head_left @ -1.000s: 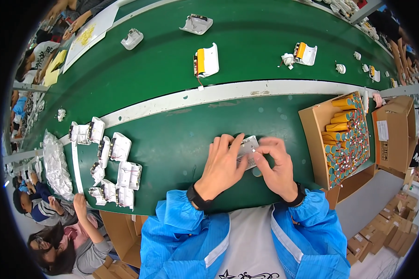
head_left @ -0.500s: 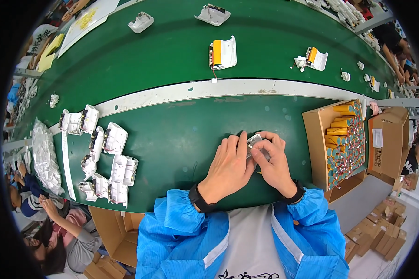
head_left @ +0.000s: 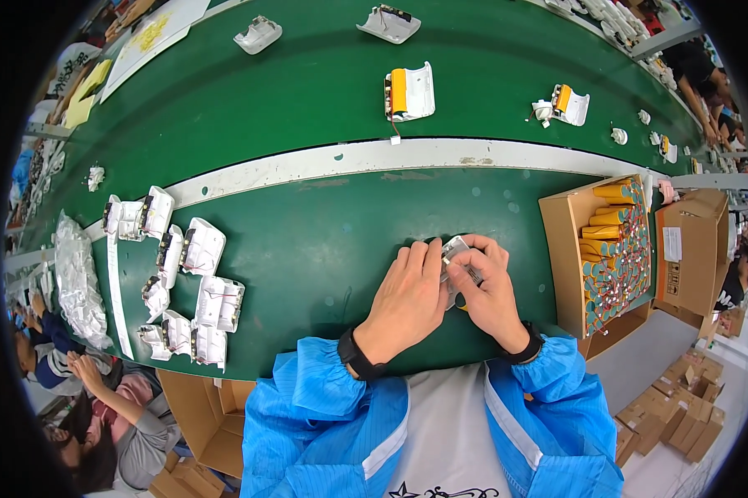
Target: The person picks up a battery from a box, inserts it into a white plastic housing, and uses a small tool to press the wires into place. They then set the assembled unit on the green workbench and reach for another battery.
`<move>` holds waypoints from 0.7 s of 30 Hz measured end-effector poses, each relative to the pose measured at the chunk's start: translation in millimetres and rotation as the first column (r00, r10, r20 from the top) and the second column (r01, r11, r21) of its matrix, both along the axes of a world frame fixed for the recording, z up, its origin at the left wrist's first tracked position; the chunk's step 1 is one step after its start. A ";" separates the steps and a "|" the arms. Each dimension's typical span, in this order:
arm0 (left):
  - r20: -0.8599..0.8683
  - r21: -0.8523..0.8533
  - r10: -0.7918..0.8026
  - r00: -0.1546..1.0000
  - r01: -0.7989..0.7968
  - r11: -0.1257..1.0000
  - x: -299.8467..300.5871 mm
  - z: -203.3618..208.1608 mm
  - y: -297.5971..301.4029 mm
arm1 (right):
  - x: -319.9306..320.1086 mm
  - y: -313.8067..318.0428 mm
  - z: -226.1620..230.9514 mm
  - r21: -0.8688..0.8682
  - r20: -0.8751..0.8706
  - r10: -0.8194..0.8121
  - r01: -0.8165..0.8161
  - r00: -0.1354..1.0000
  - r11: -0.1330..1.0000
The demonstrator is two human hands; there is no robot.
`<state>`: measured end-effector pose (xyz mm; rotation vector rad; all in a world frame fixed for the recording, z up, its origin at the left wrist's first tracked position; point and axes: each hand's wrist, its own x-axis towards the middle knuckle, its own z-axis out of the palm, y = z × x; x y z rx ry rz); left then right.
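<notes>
Both my hands are together over the green work surface, close in front of my body. Between them is a white plastic housing (head_left: 454,247), mostly covered by my fingers. My left hand (head_left: 403,303) lies along its left side, fingers together and closed against it. My right hand (head_left: 492,290) grips it from the right, thumb and index finger bent over its face. A small yellow spot shows below the housing beside my right palm; I cannot make out what it belongs to.
Right of my hands stands a cardboard box (head_left: 565,274) of yellow-wrapped battery packs with wires. Several white housings (head_left: 219,300) with circuit boards sit at left, near a clear plastic bag (head_left: 79,282). Beyond a white rail (head_left: 307,163), a green belt carries a housing with a yellow battery (head_left: 409,91).
The housings on the belt beyond the rail have shifted slightly to the right. My hands stay in nearly the same place, and a little more of the white housing shows between them.
</notes>
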<state>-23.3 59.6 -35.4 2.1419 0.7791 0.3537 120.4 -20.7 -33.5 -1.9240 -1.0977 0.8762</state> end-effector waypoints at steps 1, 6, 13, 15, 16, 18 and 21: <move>0.005 0.000 0.008 1.000 -0.008 1.000 0.2 0.6 -0.4 | 0.0 0.0 -0.3 0.000 0.003 0.000 0.000 1.000 1.000; 0.012 0.005 0.037 0.999 -0.037 0.999 1.5 0.2 -4.3 | -0.4 -0.6 -0.3 -0.012 0.005 0.000 0.000 1.000 1.000; 0.007 0.000 0.048 0.999 -0.048 0.999 2.2 -1.0 -6.5 | 2.1 2.0 2.4 -0.039 -0.012 0.008 -0.009 1.000 0.999; 0.003 0.018 0.046 0.999 -0.046 0.999 2.5 -1.5 -7.0 | 3.4 4.5 4.0 -0.056 -0.027 0.008 -0.010 1.000 0.998; 0.003 0.017 0.046 0.999 -0.046 0.999 2.8 -1.3 -7.6 | 3.8 5.3 4.3 -0.057 -0.028 0.008 -0.010 1.000 0.998; 0.003 0.029 0.046 0.999 -0.046 0.999 3.9 -0.9 -8.8 | 4.7 7.2 4.6 -0.071 -0.024 -0.002 0.001 1.000 0.998; 0.000 0.033 0.050 0.999 -0.050 0.998 6.0 -0.5 -11.8 | 5.9 10.3 5.3 -0.089 0.024 -0.002 0.004 1.000 0.996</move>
